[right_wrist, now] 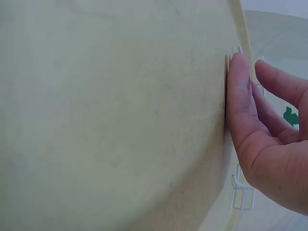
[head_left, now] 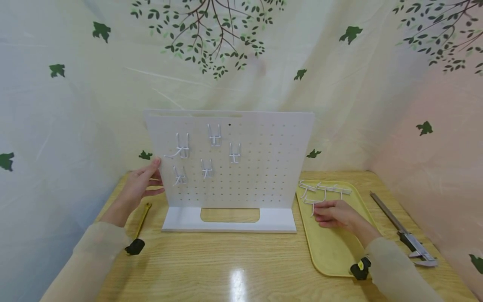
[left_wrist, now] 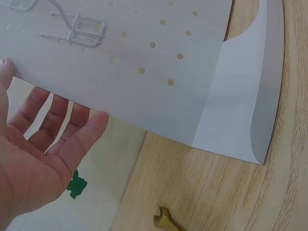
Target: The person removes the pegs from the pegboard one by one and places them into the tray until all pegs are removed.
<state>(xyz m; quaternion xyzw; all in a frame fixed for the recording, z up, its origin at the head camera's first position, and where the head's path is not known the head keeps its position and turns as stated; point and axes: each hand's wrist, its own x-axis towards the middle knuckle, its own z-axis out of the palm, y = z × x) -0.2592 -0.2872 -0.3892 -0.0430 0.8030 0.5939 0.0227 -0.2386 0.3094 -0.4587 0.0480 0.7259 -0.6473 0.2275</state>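
Note:
A white pegboard (head_left: 264,167) stands upright on its base, with several white wire hooks (head_left: 183,147) hung on its left half. My left hand (head_left: 137,186) holds the board's left edge; in the left wrist view the thumb is at the front and the fingers (left_wrist: 57,108) lie behind it. On the right, my right hand (head_left: 337,216) is over the yellow tray (head_left: 326,256), fingertips beside a white wire hook (head_left: 311,201). The right wrist view shows a gap between thumb and straight fingers (right_wrist: 240,91). Whether they touch the hook is unclear.
More wire hooks (head_left: 332,189) lie at the tray's far end. A caliper (head_left: 401,230) lies right of the tray. Left of the board is a yellow wrench (head_left: 144,218). Each wrist carries a black device (head_left: 135,246). A leaf-patterned curtain (head_left: 245,90) hangs behind.

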